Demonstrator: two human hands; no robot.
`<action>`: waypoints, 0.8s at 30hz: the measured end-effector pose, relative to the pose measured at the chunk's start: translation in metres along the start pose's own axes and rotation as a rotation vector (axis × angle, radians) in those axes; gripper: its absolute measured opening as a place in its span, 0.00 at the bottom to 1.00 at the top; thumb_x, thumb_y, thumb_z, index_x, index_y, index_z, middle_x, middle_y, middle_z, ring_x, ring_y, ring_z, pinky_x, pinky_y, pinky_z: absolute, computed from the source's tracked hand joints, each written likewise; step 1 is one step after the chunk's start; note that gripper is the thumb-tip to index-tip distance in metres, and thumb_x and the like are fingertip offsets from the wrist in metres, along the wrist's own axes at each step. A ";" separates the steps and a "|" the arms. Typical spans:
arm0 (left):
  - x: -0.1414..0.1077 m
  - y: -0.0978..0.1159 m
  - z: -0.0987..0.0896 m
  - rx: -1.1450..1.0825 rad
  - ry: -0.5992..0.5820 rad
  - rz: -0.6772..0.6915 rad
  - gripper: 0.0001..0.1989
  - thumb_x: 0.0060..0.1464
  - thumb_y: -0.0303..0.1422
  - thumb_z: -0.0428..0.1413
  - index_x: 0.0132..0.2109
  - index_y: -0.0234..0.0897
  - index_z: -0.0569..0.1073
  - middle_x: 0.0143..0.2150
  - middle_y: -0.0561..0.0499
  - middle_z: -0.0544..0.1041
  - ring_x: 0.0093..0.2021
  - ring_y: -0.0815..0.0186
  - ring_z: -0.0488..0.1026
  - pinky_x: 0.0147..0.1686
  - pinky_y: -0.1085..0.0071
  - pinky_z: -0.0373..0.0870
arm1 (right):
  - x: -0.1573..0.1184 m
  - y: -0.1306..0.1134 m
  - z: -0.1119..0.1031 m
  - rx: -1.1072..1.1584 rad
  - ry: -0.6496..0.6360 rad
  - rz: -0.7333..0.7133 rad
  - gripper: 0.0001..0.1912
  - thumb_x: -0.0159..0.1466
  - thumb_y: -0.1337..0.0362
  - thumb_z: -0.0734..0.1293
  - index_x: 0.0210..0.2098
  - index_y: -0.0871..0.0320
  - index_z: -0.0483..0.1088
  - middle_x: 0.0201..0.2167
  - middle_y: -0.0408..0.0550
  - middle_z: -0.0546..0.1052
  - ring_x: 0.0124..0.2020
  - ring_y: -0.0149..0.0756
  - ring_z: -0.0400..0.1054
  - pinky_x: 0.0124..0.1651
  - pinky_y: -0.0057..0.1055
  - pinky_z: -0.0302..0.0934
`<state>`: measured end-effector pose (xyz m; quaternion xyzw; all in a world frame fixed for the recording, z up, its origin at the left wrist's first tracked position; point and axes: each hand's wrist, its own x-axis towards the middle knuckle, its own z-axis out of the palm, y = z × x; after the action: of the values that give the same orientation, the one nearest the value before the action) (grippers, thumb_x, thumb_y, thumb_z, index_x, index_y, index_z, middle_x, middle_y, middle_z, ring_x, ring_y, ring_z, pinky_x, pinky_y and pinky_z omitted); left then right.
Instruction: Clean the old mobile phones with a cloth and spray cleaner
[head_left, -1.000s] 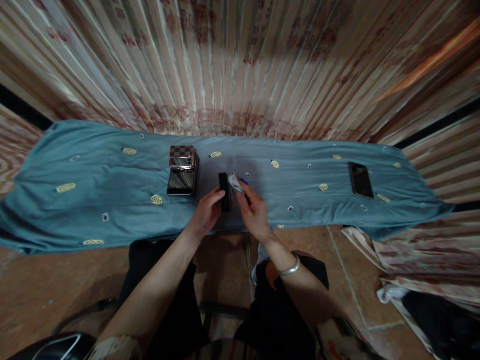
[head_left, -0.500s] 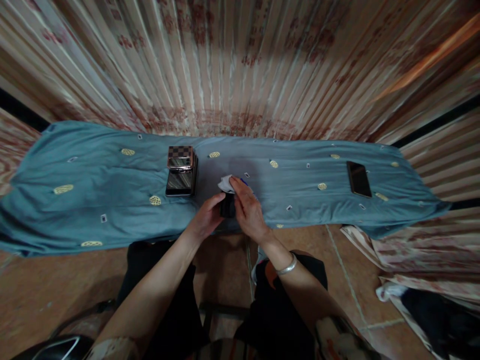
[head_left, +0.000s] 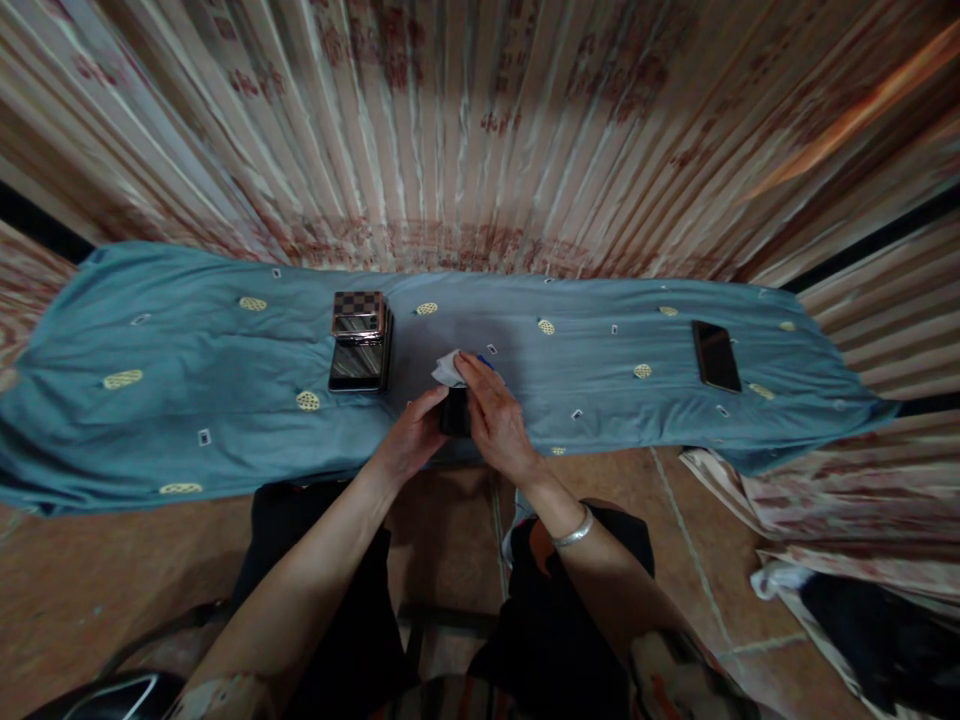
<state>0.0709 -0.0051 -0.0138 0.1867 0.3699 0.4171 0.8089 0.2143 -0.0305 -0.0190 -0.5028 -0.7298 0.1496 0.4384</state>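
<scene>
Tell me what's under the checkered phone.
Under the checkered phone is a dark, glossy phone-like object; its near end shows. The far end is covered, so I can't tell what's there. The stack sits on the blue cloth; the cloth directly beneath is hidden.

A cloth runs left to right. On the cloth, left of its middle, sits a stack; near its right end lies a phone. Over its middle, toward its front edge, are a device and, just behind, a tissue. A curtain hangs behind the cloth. Before it are legs; beyond its front right, a bundle.
</scene>
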 end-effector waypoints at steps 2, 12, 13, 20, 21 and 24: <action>-0.002 0.005 0.002 -0.032 0.011 -0.007 0.06 0.52 0.33 0.63 0.37 0.35 0.81 0.35 0.50 0.82 0.37 0.62 0.77 0.39 0.69 0.73 | -0.001 0.004 0.002 -0.008 0.012 0.003 0.30 0.70 0.73 0.52 0.70 0.55 0.62 0.68 0.52 0.69 0.71 0.35 0.59 0.74 0.44 0.56; 0.000 0.002 0.000 -0.088 -0.015 -0.020 0.06 0.50 0.31 0.65 0.36 0.34 0.81 0.33 0.51 0.81 0.32 0.66 0.75 0.35 0.72 0.70 | 0.001 0.000 0.000 0.013 0.012 -0.028 0.29 0.71 0.73 0.53 0.69 0.55 0.62 0.68 0.55 0.69 0.71 0.41 0.60 0.73 0.49 0.56; 0.001 0.000 -0.001 -0.086 -0.011 -0.023 0.06 0.49 0.31 0.65 0.35 0.34 0.80 0.32 0.51 0.81 0.32 0.67 0.74 0.35 0.72 0.70 | 0.001 -0.002 -0.001 0.014 0.014 -0.038 0.29 0.71 0.73 0.53 0.69 0.55 0.62 0.68 0.55 0.69 0.71 0.41 0.60 0.73 0.49 0.56; 0.007 0.007 -0.003 -0.183 0.070 0.020 0.06 0.54 0.29 0.59 0.38 0.36 0.81 0.35 0.51 0.81 0.36 0.66 0.77 0.43 0.72 0.73 | -0.001 -0.013 0.000 0.026 -0.024 -0.150 0.28 0.71 0.73 0.54 0.68 0.54 0.64 0.65 0.53 0.72 0.70 0.39 0.61 0.72 0.46 0.60; 0.007 0.008 -0.003 -0.209 0.096 0.015 0.06 0.54 0.29 0.59 0.37 0.35 0.80 0.34 0.51 0.81 0.35 0.67 0.77 0.42 0.72 0.73 | -0.001 -0.014 0.000 0.027 -0.030 -0.164 0.28 0.71 0.73 0.55 0.68 0.54 0.64 0.64 0.53 0.72 0.69 0.39 0.62 0.71 0.45 0.60; 0.005 0.010 0.002 -0.259 0.148 -0.019 0.07 0.56 0.28 0.57 0.35 0.35 0.80 0.32 0.51 0.81 0.32 0.68 0.76 0.38 0.74 0.73 | 0.000 -0.014 -0.001 0.014 -0.030 -0.167 0.28 0.71 0.74 0.55 0.67 0.54 0.65 0.64 0.53 0.73 0.69 0.39 0.62 0.71 0.46 0.61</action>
<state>0.0691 0.0049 -0.0087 0.0460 0.3734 0.4663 0.8006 0.2065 -0.0375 -0.0095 -0.4347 -0.7747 0.1251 0.4418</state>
